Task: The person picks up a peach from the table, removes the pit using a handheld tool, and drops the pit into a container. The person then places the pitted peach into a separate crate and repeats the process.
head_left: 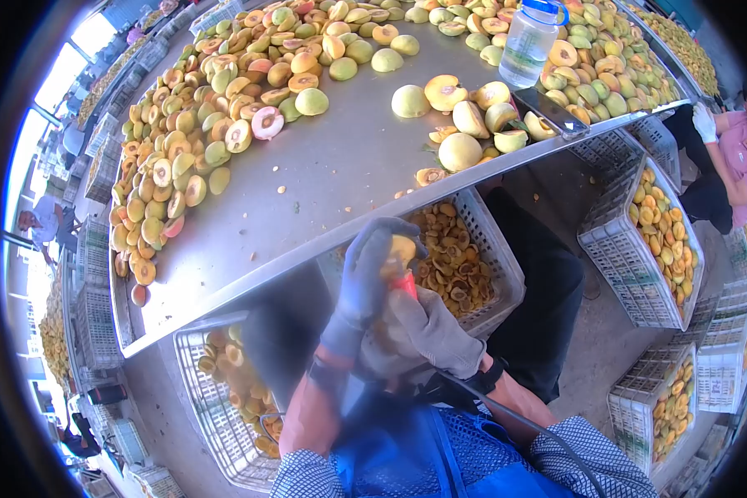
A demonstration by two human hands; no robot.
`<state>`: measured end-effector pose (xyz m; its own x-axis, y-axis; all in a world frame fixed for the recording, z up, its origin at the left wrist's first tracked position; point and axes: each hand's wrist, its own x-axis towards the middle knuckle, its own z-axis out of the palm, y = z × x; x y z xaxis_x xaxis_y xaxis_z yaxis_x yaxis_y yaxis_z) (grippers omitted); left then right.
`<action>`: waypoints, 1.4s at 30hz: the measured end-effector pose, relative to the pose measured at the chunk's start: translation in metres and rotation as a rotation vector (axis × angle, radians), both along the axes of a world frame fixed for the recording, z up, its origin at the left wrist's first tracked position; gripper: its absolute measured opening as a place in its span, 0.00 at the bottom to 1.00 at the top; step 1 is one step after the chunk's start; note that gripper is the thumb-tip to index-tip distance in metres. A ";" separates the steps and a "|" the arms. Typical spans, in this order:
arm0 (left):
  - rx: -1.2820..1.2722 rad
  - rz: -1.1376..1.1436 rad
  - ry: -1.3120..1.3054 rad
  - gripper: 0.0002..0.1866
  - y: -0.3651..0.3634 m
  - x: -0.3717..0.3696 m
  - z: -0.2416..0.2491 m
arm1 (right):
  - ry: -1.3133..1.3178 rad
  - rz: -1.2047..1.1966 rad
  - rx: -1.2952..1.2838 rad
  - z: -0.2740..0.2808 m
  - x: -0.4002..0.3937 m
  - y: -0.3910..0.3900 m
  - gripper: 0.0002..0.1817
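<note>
My left hand [365,270], in a dark grey glove, is closed around a peach half [400,251] just off the table's front edge. Its orange cut face is partly covered by the fingers. Close below it, my right hand [436,328], in a light grey glove, grips a tool with a red part [405,285] against the fruit. The tool's working end is hidden. Behind and beneath both hands stands a white crate [506,278] of cut peach pieces [450,257].
The metal table [307,187] carries a heap of peach halves [183,149], a smaller group of peaches [461,152], a water bottle [526,46] and a phone [554,114]. A filled crate [216,407] stands lower left; more filled crates [622,245] stand right, near a seated person [743,158].
</note>
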<state>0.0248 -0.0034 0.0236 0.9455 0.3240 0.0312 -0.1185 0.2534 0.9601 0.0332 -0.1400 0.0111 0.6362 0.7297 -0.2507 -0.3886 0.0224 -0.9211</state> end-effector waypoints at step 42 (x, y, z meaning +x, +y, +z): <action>0.124 -0.068 0.159 0.10 -0.002 0.009 -0.004 | 0.484 0.201 0.060 0.026 0.003 -0.010 0.23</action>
<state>0.0342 -0.0049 0.0201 0.9612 0.2625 -0.0846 0.0504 0.1345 0.9896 0.0363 -0.1504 0.0370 0.3037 0.8476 -0.4350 -0.7716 -0.0490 -0.6342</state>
